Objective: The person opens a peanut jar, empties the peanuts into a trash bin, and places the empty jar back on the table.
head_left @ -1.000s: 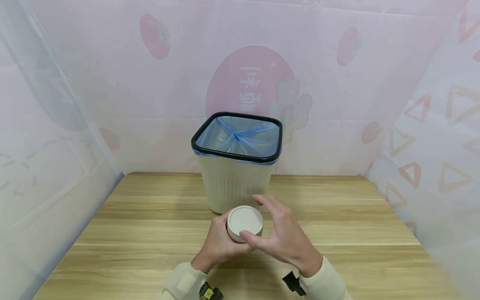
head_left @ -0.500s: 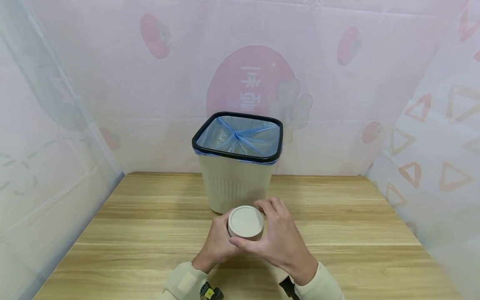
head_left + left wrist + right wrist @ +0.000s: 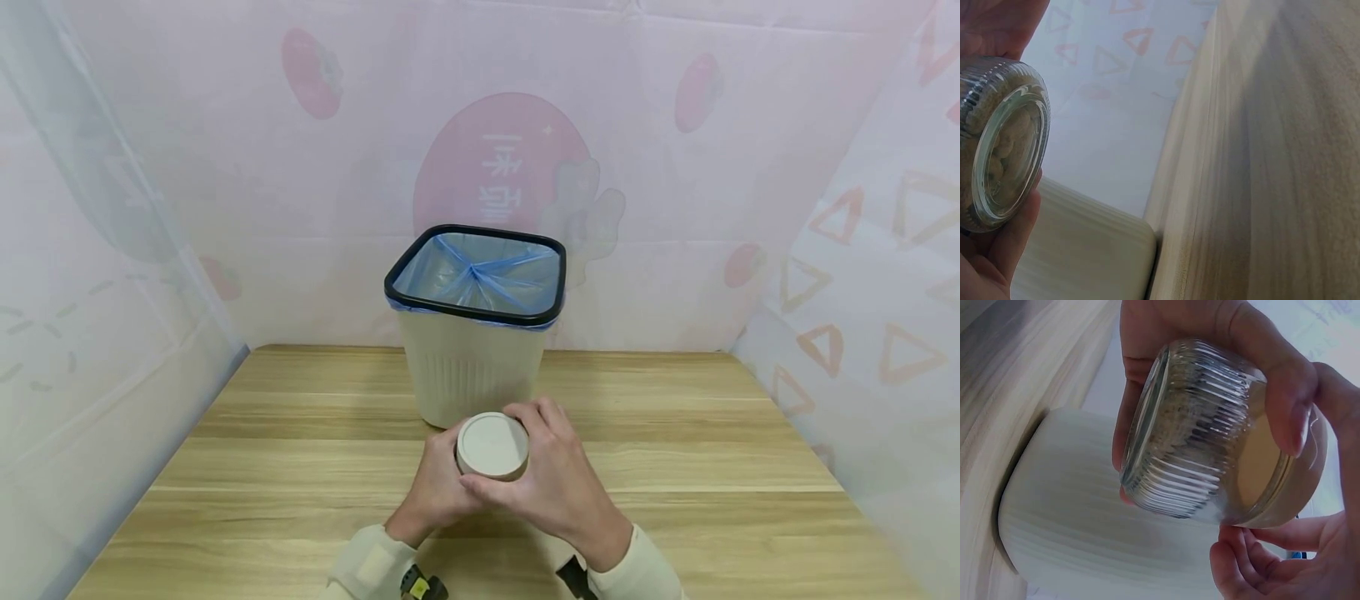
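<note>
A ribbed clear glass jar [image 3: 1188, 437] with a cream lid [image 3: 492, 446] is held up between both hands, in front of the trash bin. Pale brown pieces show through its base in the left wrist view, too unclear to name. My left hand [image 3: 435, 487] grips the glass body from the left. The right hand [image 3: 558, 483] holds the lid's edge, thumb on the near side and fingers curled on the far side. In the right wrist view the jar lies tilted, with the lid toward the right.
The cream trash bin [image 3: 472, 367], with a black rim and a blue liner [image 3: 472, 275], stands on the wooden table [image 3: 300, 467] just beyond the hands. Printed curtains [image 3: 337, 183] hang behind the table and at both sides.
The right hand has closed in from a wider spread, its fingers and thumb coming round the lid. Jar, left hand and bin stay nearly where they were.
</note>
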Tool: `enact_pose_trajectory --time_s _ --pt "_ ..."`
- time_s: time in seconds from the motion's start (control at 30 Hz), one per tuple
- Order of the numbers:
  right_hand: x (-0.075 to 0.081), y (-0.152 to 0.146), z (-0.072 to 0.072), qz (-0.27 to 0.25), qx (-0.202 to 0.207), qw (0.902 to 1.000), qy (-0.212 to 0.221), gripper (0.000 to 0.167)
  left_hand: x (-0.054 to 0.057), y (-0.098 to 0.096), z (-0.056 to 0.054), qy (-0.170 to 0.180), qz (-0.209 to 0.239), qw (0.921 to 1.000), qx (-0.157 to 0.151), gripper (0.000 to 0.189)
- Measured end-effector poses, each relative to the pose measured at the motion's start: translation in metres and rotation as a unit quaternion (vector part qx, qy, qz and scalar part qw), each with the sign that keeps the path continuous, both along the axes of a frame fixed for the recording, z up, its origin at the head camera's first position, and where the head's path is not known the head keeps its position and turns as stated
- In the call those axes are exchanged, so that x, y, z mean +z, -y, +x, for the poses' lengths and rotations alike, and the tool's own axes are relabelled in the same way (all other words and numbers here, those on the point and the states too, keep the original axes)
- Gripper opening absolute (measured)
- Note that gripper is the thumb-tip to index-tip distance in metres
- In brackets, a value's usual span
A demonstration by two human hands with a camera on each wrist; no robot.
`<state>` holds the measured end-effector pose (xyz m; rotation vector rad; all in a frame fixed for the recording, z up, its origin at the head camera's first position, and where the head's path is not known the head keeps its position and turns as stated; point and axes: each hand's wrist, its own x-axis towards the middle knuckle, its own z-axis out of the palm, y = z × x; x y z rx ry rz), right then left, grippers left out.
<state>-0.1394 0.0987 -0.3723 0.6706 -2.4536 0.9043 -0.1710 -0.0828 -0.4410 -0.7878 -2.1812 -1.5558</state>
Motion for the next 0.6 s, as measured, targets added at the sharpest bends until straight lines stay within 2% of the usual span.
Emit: enact_pose_trajectory --time_s 0.2,0.6 --pt "0.0034 -0.0026 0.0 -0.006 0.02 0.9995 0.023 0.075 0.0007 -0.0003 0.0011 0.012 0.011 0.9998 -0.011 0.064" --pt "0.005 -0.0084 -0.0044 -0.014 0.069 0.9972 0.023 0.077 -0.0026 -0.0007 -0.0006 0.023 0.024 0.999 -0.031 0.064"
